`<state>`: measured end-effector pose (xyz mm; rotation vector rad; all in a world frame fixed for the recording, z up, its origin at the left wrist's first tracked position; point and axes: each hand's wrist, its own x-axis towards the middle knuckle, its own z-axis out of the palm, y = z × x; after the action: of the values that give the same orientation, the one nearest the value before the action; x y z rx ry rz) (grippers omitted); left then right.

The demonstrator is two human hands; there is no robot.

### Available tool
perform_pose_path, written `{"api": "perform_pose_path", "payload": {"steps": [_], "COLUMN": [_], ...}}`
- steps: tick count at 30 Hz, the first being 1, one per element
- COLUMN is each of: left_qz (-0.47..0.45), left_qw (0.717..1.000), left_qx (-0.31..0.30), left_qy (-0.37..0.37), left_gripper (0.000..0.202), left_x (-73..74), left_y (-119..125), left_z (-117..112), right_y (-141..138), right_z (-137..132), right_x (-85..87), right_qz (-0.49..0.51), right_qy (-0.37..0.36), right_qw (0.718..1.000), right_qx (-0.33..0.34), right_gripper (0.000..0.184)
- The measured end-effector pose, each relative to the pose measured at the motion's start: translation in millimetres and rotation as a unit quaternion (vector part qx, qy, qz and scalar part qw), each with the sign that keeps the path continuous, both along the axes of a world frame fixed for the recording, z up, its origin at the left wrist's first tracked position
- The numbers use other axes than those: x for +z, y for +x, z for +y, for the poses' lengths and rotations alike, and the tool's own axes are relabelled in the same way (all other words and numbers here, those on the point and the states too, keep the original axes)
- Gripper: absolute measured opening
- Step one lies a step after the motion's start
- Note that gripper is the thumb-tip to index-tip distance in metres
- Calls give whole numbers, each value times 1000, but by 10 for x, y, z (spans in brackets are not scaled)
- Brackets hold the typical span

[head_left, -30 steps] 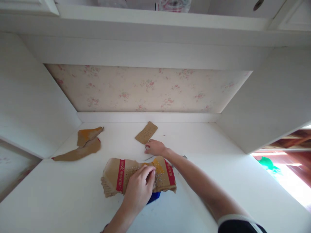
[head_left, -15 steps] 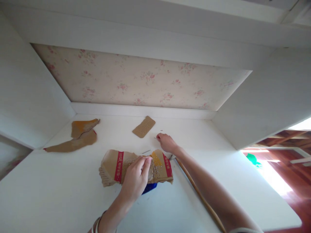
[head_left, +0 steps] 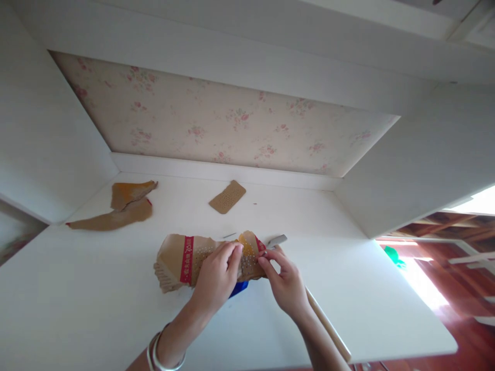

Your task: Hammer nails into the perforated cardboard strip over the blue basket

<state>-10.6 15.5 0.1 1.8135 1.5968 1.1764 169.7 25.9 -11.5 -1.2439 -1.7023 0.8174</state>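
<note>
A torn piece of brown cardboard (head_left: 204,257) with red printed bands and many small holes lies on the white table, a blue object (head_left: 238,289) partly showing beneath it. My left hand (head_left: 216,270) is closed over the cardboard's middle in a pinch; whatever its fingertips hold is hidden. At the cardboard's right end, my right hand (head_left: 286,281) pinches a small nail (head_left: 264,253) between thumb and finger. Behind that hand lies a hammer, its metal head (head_left: 277,240) beyond the fingers and its wooden handle (head_left: 327,322) running toward me. Another nail (head_left: 229,235) rests just behind the cardboard.
A small perforated cardboard piece (head_left: 228,197) lies near the back of the table. Torn cardboard scraps (head_left: 116,216) sit at the back left. White panels flank the table (head_left: 386,304) on both sides, with a flowered wall (head_left: 216,118) behind. Reddish flooring (head_left: 444,288) shows at right.
My right hand has come back toward me from the rear of the table to the cardboard's right end, carrying the nail. My left hand stays at the cardboard. The view has shifted slightly.
</note>
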Motion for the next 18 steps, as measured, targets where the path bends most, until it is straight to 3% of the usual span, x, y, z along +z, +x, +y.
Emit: {"api": "perform_pose_path", "payload": {"steps": [7,18], "left_qz": [58,86], "left_qw": [998,996], "left_qx": [-34,-30], "left_qy": [8,-1], "left_gripper": [21,21], "left_x": [0,-8], "left_y": [-2,9], "left_z": [-9,-1], "right_y": [-27,-59], "right_z": [54,63], "right_x": [-59,-4], "right_qz": [-25,-74], "right_qy": [54,94], "right_qw": [998,992], "right_qx": [9,37], "right_gripper": [12,17]}}
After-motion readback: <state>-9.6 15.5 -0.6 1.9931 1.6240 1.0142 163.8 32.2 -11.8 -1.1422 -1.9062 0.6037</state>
